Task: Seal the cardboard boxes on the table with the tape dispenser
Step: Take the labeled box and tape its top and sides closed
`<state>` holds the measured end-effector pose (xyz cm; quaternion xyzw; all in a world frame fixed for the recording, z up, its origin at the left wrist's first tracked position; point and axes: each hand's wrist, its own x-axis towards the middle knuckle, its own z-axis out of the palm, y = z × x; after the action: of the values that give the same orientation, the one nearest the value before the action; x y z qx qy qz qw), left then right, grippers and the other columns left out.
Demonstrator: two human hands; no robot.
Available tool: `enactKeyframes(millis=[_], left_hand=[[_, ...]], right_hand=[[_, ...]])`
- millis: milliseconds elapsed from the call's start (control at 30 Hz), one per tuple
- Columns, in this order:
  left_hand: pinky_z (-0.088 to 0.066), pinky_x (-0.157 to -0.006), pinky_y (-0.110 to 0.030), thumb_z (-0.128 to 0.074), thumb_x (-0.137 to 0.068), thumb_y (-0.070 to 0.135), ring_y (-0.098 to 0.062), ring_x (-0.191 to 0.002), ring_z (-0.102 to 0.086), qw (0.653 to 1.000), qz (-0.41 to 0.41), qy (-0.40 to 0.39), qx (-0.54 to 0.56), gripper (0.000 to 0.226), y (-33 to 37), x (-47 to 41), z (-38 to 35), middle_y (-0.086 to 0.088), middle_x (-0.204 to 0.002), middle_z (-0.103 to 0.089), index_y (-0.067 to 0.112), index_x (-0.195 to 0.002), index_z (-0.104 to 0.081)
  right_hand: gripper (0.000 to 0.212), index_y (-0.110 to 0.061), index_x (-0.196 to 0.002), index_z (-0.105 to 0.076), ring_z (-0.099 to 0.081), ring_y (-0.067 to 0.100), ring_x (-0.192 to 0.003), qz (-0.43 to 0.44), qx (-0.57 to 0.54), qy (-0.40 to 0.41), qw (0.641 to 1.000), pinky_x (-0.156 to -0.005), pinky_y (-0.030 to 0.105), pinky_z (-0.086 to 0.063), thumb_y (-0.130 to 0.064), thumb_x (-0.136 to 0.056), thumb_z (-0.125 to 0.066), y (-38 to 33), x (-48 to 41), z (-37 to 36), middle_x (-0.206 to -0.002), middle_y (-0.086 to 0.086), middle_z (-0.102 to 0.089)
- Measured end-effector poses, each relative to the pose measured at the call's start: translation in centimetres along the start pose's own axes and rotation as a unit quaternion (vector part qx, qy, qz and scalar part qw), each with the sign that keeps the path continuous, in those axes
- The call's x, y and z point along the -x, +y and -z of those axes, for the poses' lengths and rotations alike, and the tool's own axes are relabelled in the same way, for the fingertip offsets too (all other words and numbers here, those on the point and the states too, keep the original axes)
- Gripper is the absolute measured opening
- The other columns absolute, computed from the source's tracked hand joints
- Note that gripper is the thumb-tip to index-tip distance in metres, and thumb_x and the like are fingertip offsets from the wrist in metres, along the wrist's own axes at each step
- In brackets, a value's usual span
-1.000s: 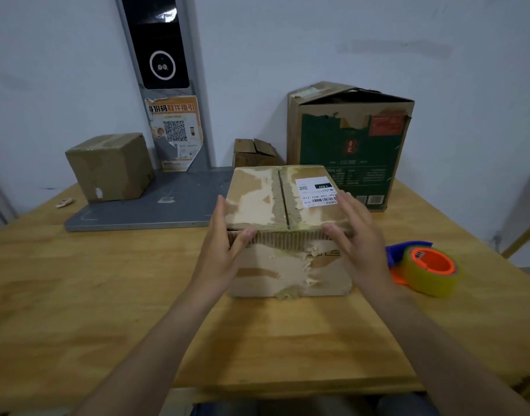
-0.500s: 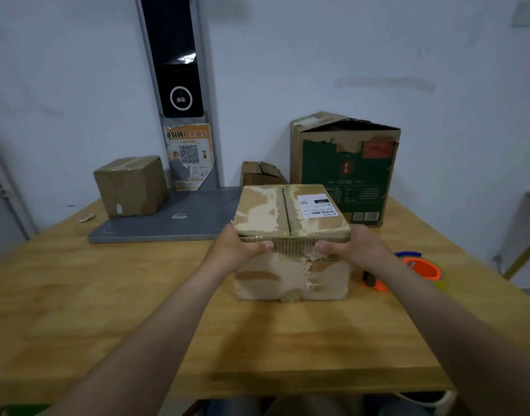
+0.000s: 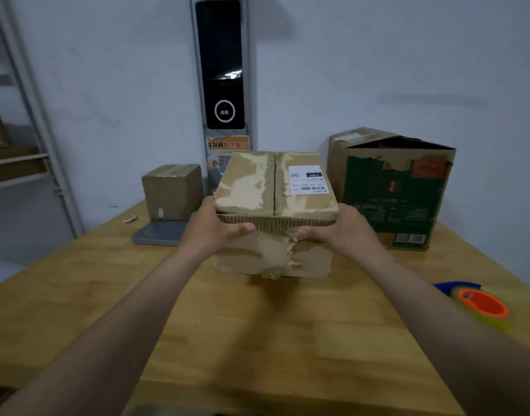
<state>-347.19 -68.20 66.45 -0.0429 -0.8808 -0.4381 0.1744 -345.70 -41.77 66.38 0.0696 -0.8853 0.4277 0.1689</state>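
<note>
The left hand point(image 3: 211, 232) and right hand point(image 3: 344, 232) each keep a grip around the box point(image 3: 275, 187), mid-counter point(image 3: 257, 340), perhaps slightly lifted. Positioning step, I judge; next needs the dispenser point(image 3: 480, 304) at the right edge.

Parcel stn: scanner kiosk point(image 3: 224, 85), boxes point(image 3: 248, 181)

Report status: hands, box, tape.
Left hand and right hand grip the box by its sides. Top closed. Tape dispenser untouched, off right. Nothing blocking.
</note>
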Motion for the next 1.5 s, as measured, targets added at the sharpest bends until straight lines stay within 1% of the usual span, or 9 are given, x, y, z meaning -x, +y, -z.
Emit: enactKeyframes(millis=[200,400,600,900,1067,1167,1233,1333,1500], left_hand=[[-0.046,-0.086,-0.031,-0.088,-0.061,0.057,-0.006,-0.122,-0.045,0.999,0.047,-0.018,-0.018,0.094,-7.3,-5.2,2.4,0.012,-0.125,-0.056,0.016,-0.137,-0.05],[-0.055,-0.092,-0.04,-0.078,-0.028,0.087,-0.017,-0.114,-0.062,0.996,0.084,-0.015,0.005,0.127,-13.2,-12.3,1.7,0.008,-0.123,-0.066,0.02,-0.133,-0.055],[-0.046,-0.07,-0.023,-0.091,-0.067,0.047,-0.014,-0.107,-0.061,0.997,0.078,-0.001,0.0,0.078,-15.8,-20.0,0.9,0.006,-0.116,-0.067,0.016,-0.129,-0.057],[-0.039,-0.061,-0.02,-0.087,-0.074,0.047,-0.011,-0.098,-0.055,0.994,0.067,0.085,-0.009,0.074,-19.5,-26.9,-1.5,0.006,-0.111,-0.062,0.014,-0.131,-0.054],[-0.044,-0.081,-0.031,-0.084,-0.079,0.045,-0.021,-0.12,-0.058,0.993,0.095,0.07,0.007,0.08,-18.9,-27.3,-1.4,0.003,-0.129,-0.06,0.015,-0.143,-0.045],[-0.045,-0.087,-0.033,-0.082,-0.082,0.045,-0.025,-0.13,-0.054,0.993,0.092,0.069,-0.009,0.085,-17.2,-26.0,-0.7,-0.001,-0.14,-0.056,0.015,-0.149,-0.039],[-0.045,-0.09,-0.035,-0.082,-0.083,0.043,-0.026,-0.13,-0.053,0.994,0.081,0.072,-0.028,0.081,-15.3,-24.3,-0.3,-0.003,-0.142,-0.055,0.015,-0.148,-0.042],[-0.051,-0.095,-0.041,-0.081,-0.077,0.054,-0.023,-0.124,-0.057,0.995,0.039,0.068,-0.068,0.081,-11.8,-21.9,0.0,-0.001,-0.137,-0.058,0.022,-0.144,-0.047],[-0.044,-0.07,-0.023,-0.077,-0.088,0.041,-0.014,-0.109,-0.055,0.994,-0.018,0.019,-0.103,0.078,-5.5,-18.1,-1.6,0.001,-0.145,-0.054,0.018,-0.152,-0.04]], right_hand=[[0.069,-0.029,-0.123,-0.067,-0.066,0.005,-0.104,-0.012,0.002,-0.053,0.999,-0.066,0.015,-0.046,-0.052,-0.062,-0.09,0.4,-6.0,-8.8,-0.114,-0.015,-0.071],[0.075,-0.028,-0.114,-0.069,-0.068,0.005,-0.096,-0.058,-0.004,-0.06,0.997,-0.073,0.025,-0.056,-0.064,-0.051,-0.088,2.0,-13.0,-14.6,-0.103,-0.015,-0.073],[0.057,-0.029,-0.114,-0.071,-0.066,0.005,-0.09,-0.059,0.007,-0.06,0.996,-0.064,0.021,-0.05,-0.053,-0.065,-0.089,2.6,-20.7,-18.0,-0.104,-0.013,-0.073],[0.068,-0.031,-0.112,-0.07,-0.068,0.007,-0.09,-0.058,0.007,-0.028,0.998,-0.073,0.03,-0.058,-0.067,-0.054,-0.077,4.0,-28.1,-22.6,-0.1,-0.016,-0.073],[0.072,-0.033,-0.119,-0.063,-0.065,0.011,-0.105,-0.058,0.011,-0.078,0.995,-0.089,0.035,-0.056,-0.059,-0.055,-0.084,4.2,-27.5,-21.0,-0.112,-0.015,-0.07],[0.096,-0.018,-0.148,-0.042,-0.051,0.023,-0.133,-0.076,0.034,-0.077,0.994,-0.106,0.039,-0.046,-0.05,-0.069,-0.087,4.3,-25.7,-18.0,-0.148,0.002,-0.052],[0.107,-0.013,-0.156,-0.028,-0.038,0.025,-0.144,-0.077,0.049,-0.064,0.994,-0.109,0.039,-0.039,-0.049,-0.073,-0.085,4.3,-24.3,-15.5,-0.159,0.005,-0.037],[0.096,-0.013,-0.153,-0.034,-0.04,0.025,-0.142,-0.068,0.067,-0.061,0.994,-0.104,0.034,-0.04,-0.044,-0.077,-0.083,4.1,-21.9,-11.7,-0.156,0.006,-0.04],[0.101,-0.013,-0.157,-0.027,-0.037,0.026,-0.144,-0.064,0.086,-0.061,0.992,-0.109,0.038,-0.038,-0.05,-0.079,-0.08,4.1,-18.4,-6.6,-0.16,0.006,-0.036]])
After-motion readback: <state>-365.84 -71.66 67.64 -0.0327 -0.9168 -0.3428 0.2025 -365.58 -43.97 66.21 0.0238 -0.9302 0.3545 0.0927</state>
